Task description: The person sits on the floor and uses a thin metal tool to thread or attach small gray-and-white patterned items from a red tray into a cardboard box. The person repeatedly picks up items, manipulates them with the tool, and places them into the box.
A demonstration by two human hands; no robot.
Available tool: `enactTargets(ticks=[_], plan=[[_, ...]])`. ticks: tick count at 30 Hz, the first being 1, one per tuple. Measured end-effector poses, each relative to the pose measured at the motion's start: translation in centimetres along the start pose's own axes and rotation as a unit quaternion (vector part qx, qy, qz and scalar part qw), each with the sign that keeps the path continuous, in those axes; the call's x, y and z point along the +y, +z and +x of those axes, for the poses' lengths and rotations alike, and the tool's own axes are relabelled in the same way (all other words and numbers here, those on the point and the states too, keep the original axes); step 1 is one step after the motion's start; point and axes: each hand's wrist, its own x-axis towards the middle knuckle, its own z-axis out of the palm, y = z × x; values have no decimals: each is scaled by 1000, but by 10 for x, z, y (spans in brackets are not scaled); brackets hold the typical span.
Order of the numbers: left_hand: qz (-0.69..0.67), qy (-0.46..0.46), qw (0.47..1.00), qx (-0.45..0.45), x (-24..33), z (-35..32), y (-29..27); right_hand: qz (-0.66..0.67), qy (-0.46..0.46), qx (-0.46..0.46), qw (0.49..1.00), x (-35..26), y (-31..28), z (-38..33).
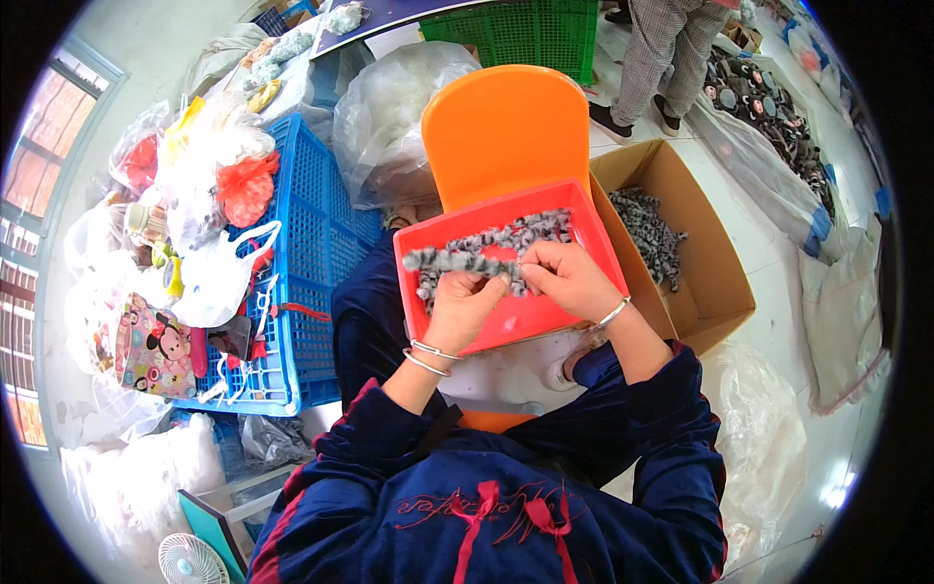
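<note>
A fuzzy grey-and-black striped plush strip (449,261), shaped like a tail, is held out level over a red plastic tub (508,316). My left hand (469,304) pinches it from below near its middle, thumb and fingers together. At its right end, the thumb and fingertips of my right hand (569,277) close on it, close beside the left. What the right fingertips grip exactly is partly hidden. More striped plush pieces (516,232) lie in the tub, mostly along its far side and left. The tub rests on an orange chair (506,127) in front of me.
Right of the tub stands an open cardboard box (715,282) holding similar striped pieces (647,229). A blue crate (316,204) piled with bags is at my left. Beyond are a clear bag of white stuffing (399,117), a green crate (530,34) and a standing person's legs (666,49).
</note>
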Motion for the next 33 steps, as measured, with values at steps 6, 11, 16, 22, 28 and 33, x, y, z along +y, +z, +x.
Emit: enactTargets(ticks=[6,11,16,22,28,33], plan=[[-114,-19,992,-56,3,6,-8,-74,-25,15,997,-6,0,-2],[-150,-60,986,-45,2,5,-15,-149,-65,-2,987,-3,2,-2],[-166,-40,985,-38,3,5,-8,4,-46,4,999,6,2,0],[-161,-33,986,-26,5,3,-2,-64,-37,14,997,-3,5,0],[-110,7,994,-12,5,6,2,-80,-64,52,993,-8,12,-2],[-85,21,996,-1,3,8,4,-77,-37,48,995,-8,8,-3]])
